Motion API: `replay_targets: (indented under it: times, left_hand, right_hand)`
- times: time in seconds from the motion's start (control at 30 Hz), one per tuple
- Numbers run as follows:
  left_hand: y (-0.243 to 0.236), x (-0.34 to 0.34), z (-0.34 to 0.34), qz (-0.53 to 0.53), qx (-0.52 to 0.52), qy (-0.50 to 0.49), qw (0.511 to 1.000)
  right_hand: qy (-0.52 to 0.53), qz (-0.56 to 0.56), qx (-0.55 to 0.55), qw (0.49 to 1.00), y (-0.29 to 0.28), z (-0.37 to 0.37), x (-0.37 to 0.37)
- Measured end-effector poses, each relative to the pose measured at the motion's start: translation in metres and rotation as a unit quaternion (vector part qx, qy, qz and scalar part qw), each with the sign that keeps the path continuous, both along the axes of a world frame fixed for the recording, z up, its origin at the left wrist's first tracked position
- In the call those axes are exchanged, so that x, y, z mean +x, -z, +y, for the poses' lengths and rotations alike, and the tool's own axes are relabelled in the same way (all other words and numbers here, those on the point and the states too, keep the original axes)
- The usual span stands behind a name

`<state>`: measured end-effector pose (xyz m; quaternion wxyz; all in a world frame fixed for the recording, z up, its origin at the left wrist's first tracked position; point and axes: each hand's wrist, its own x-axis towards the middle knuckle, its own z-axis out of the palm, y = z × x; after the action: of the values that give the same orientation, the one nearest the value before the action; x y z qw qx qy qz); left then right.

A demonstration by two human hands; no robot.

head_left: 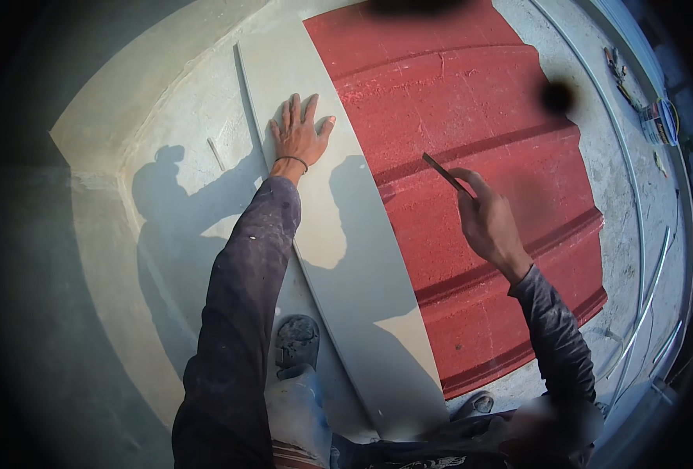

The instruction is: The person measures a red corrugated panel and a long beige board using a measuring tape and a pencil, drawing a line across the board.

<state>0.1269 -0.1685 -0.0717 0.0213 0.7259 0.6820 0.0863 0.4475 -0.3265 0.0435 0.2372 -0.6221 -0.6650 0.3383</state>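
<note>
My left hand [299,141] lies flat with fingers spread on a long pale grey board [346,289]. The board runs from the far side down toward my legs, and its right part overlaps a red ribbed roofing sheet [471,109]. Over that sheet my right hand [490,227] is closed around a thin, flat, dark blade-like tool [442,171]. The tool points up and to the left, apart from the board's edge. Its lower end is hidden in my fingers. Shadows of my body fall across the board.
A low wall [96,195] bounds the left side. My shoe [298,341] stands on the concrete left of the board. Along the right run a long thin pipe [639,219] and loose metal strips [645,309]. A bucket [659,123] and scattered tools [618,70] are farther off.
</note>
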Motion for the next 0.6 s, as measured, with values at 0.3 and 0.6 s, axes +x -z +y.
replay_targets:
  times: [0.3, 0.6]
  left_hand:
    - [0.016, 0.007, 0.008, -0.026, 0.09, 0.023, 0.995]
    - [0.012, 0.004, 0.014, -0.079, 0.068, 0.017, 0.994]
  right_hand:
    - [0.048, -0.085, 0.139, 0.985, 0.064, 0.299, -0.192]
    - [0.043, -0.2, 0.079, 0.976, 0.081, 0.425, -0.257]
